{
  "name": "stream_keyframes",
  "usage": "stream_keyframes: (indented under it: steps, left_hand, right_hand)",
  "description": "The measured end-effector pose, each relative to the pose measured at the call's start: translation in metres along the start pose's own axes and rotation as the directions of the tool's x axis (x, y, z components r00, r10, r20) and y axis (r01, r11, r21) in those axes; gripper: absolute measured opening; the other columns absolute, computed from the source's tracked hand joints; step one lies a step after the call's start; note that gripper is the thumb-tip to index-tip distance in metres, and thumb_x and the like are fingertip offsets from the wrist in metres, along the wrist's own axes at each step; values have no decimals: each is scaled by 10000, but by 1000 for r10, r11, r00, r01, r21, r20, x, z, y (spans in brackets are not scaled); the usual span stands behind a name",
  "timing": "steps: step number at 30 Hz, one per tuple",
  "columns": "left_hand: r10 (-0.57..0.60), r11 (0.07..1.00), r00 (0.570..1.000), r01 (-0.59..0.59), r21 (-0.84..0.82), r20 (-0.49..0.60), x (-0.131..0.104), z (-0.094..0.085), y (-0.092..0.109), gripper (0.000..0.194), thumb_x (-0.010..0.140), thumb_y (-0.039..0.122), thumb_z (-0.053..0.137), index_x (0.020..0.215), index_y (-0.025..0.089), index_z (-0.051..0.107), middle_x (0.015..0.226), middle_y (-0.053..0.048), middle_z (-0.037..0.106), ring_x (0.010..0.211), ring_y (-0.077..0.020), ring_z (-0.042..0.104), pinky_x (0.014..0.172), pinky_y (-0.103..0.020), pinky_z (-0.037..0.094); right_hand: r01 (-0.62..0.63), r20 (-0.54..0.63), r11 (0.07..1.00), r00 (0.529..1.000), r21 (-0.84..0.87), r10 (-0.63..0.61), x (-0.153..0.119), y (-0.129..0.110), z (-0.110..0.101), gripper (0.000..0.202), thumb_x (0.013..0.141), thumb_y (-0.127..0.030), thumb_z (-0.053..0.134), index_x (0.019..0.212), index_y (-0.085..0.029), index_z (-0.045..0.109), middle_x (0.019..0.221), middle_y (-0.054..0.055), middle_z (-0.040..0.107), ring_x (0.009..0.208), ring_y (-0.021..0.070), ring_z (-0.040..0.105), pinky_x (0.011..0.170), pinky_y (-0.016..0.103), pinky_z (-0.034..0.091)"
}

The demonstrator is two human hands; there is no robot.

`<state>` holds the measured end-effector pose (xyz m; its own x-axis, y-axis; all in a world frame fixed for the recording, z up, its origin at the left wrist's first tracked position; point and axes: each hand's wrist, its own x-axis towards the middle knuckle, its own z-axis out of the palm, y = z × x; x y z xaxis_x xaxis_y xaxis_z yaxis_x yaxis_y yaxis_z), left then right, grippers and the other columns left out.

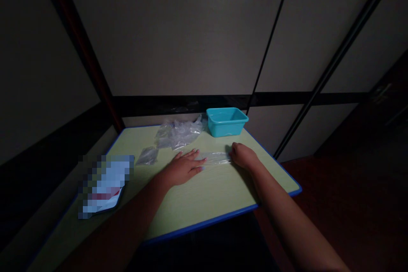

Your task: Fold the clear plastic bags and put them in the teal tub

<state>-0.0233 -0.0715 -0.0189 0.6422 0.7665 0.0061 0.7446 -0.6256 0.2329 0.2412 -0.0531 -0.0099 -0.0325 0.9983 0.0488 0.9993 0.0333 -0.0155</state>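
A clear plastic bag [218, 158] lies stretched flat on the table between my two hands. My left hand [186, 168] rests palm down at its left end, fingers spread. At the right end my right hand [241, 155] is closed around the bag's edge. Behind my left hand is a crumpled heap of clear plastic bags [183, 131]. A smaller flat piece of clear plastic [148, 156] lies to the left of my left hand.
A turquoise basket [227, 127] stands at the back right of the pale green, blue-edged table [197, 212]. A tablet-like device [110, 185], partly pixelated, lies at the left edge. Cabinet panels [191, 29] rise directly behind the table.
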Motion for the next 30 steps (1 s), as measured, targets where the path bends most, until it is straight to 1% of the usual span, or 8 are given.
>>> stream_keyframes:
  steps: [5,8,12,16,24,27,30]
  left_hand:
    - [-9,1000,1000,9,2,13,0,0,1,417,936,490,299,1344,427,357,1495,-21,212,1365,-225,200,1050,-526,143]
    - [-12,1000,1000,12,12,10,0,0,1,420,933,500,300,1343,431,356,1496,-22,210,1367,-223,193,1049,-537,137]
    - [-9,1000,1000,9,24,5,0,1,0,430,931,507,300,1349,422,350,1496,-41,209,1371,-221,182,1048,-546,129]
    - [-9,1000,1000,8,29,10,0,1,1,428,932,507,296,1350,428,345,1497,-48,202,1371,-221,180,1044,-551,134]
    - [-26,999,999,25,20,32,1,1,1,436,929,504,302,1356,423,336,1504,-39,185,1371,-240,173,1037,-559,154]
    - [-27,999,999,27,17,27,0,0,2,430,929,501,306,1353,430,338,1502,-36,192,1369,-240,182,1036,-561,152]
    - [-28,1000,999,27,14,18,0,1,2,423,930,501,309,1348,441,337,1500,-36,201,1366,-235,193,1034,-565,152]
  right_hand:
    - [-22,-1,1000,1000,6,22,1,3,3,237,857,-321,476,1006,-149,542,1038,151,619,920,243,569,640,277,355]
    - [-29,13,999,999,44,29,2,3,1,202,863,-289,463,978,-152,557,1039,143,618,930,235,558,646,270,349]
    - [-49,-2,996,999,79,49,2,3,-1,182,872,-235,425,943,-155,573,1040,138,616,928,224,554,641,265,341]
    - [-68,-21,994,997,84,70,2,3,-1,167,865,-234,445,924,-159,581,1027,132,622,921,222,558,633,261,341]
    - [-111,-43,988,992,108,116,4,5,-1,176,855,-227,449,935,-175,596,984,107,632,920,207,565,690,259,371]
    - [-117,-85,987,988,112,127,3,4,-3,203,870,-273,434,952,-178,594,998,112,615,958,218,540,727,274,387]
    - [-134,-120,984,982,116,148,0,1,-1,290,886,-369,412,1057,-190,564,1129,133,556,1069,252,474,797,333,406]
